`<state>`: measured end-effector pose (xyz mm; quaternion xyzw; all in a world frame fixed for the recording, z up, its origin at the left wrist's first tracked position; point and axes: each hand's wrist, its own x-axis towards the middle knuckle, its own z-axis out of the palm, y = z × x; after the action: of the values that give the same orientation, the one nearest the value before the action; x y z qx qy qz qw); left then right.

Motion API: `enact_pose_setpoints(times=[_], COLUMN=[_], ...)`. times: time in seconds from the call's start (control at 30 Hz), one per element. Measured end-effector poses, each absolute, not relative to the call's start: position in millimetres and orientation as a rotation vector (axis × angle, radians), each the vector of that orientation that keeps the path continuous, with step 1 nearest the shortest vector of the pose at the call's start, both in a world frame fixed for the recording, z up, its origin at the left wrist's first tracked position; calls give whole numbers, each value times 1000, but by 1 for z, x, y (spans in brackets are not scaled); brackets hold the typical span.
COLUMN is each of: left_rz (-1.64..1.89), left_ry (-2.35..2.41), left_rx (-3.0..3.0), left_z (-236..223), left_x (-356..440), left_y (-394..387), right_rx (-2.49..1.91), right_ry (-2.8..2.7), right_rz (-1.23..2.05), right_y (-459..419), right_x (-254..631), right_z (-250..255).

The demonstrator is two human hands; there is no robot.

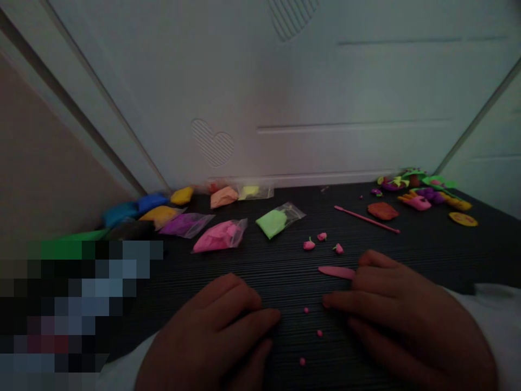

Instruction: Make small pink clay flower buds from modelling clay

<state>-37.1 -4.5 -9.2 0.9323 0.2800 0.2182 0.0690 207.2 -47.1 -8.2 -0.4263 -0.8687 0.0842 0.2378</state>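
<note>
My right hand (415,315) is closed around a pink plastic clay knife (337,272), whose flat blade sticks out to the left. Its index finger points left, the tip resting low over the dark surface. My left hand (215,331) lies opposite with index finger and thumb apart, and no object shows in it. Between the hands sit small pink clay balls: one (306,310) farther back, another (319,333) in the middle, a third (302,361) nearest me. Beyond them lie small pink clay buds (309,245) with green stems.
Bags of coloured clay, including pink (217,237), light green (273,221) and purple (179,224), lie at the back left. A thin pink stick tool (366,219) and a reddish clay lump (382,211) are at the right. Finished-looking clay pieces (419,202) cluster near the white panel (325,152).
</note>
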Motion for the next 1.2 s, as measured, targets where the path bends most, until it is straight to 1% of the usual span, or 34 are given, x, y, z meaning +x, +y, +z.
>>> enact_pose_setpoints(times=[0.1, 0.27, 0.4, 0.63, 0.97, 1.2], left_rz=[620, 668, 678, 668, 670, 696], left_ry=[811, 853, 970, 979, 965, 965], left_rx=[2831, 2763, 2673, 2634, 2632, 2627], left_z=[-12, -9, -5, -5, -4, -6], left_x=[-38, -34, -32, -32, -32, -32], left_y=[-2, -7, -13, -13, -13, -12], right_rx=[-1163, -1158, -1168, -1192, -1228, -1209], right_ry=[-2466, -2565, -2546, -2476, -2451, -2474], right_rz=[247, 215, 231, 287, 256, 291], right_y=[-45, -44, -44, -44, -43, -43], right_x=[209, 209, 208, 208, 208, 207], right_z=[-4, -2, -3, -3, -5, -4])
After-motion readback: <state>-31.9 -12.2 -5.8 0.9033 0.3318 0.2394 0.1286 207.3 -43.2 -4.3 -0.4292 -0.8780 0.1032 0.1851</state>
